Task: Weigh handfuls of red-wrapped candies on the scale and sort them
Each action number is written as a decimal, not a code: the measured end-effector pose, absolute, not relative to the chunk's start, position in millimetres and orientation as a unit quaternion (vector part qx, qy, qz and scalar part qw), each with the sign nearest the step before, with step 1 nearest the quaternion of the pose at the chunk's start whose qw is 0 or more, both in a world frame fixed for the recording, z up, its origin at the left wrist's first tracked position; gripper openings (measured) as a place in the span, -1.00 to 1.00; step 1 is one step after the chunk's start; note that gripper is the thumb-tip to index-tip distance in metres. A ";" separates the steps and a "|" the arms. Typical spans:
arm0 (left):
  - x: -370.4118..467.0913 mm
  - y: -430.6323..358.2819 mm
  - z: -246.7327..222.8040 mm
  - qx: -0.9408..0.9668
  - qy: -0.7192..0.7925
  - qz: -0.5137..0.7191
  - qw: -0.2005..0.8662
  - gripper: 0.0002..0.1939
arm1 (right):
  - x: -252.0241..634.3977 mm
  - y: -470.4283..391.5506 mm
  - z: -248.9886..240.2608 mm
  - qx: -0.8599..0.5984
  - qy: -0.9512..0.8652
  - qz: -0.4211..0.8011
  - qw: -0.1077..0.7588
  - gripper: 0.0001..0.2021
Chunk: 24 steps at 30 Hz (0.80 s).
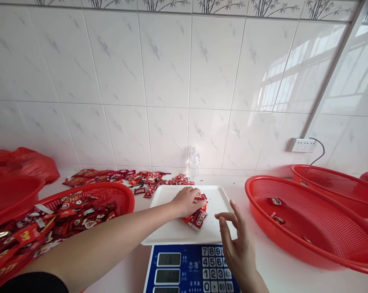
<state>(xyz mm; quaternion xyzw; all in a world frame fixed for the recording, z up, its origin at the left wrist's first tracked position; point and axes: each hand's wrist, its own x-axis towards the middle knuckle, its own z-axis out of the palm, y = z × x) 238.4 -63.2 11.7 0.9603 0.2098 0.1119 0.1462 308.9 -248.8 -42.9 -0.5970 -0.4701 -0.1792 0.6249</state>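
Resting on a small heap of red packets point(198, 220), the left hand point(187, 202) has its fingers curled over the far side; from where I stand I can't tell whether they pinch anything. The heap sits near the middle of the white tray point(161, 230) on the scale point(193, 273), its longer run pointing roughly from wearer to wall. To its right, across bare tray, is the right hand point(240, 240), fingers loosely spread and empty, the packets lying leftward of its fingertips. So the left is nearer, already touching; the right stands apart, close to the tray's near right corner.
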 end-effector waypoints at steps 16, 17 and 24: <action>244.7 -42.2 12.0 0.968 0.171 0.097 0.157 -0.60 | 309.6 -249.7 -44.8 -0.598 -0.469 -0.181 0.624 -0.48; 245.2 -41.6 12.1 0.969 0.166 0.097 0.158 -0.59 | 309.5 -249.7 -44.6 -0.599 -0.470 -0.179 0.623 -0.48; 252.7 -48.9 12.1 0.969 0.157 0.095 0.167 -0.62 | 308.6 -249.8 -42.6 -0.599 -0.469 -0.180 0.623 -0.50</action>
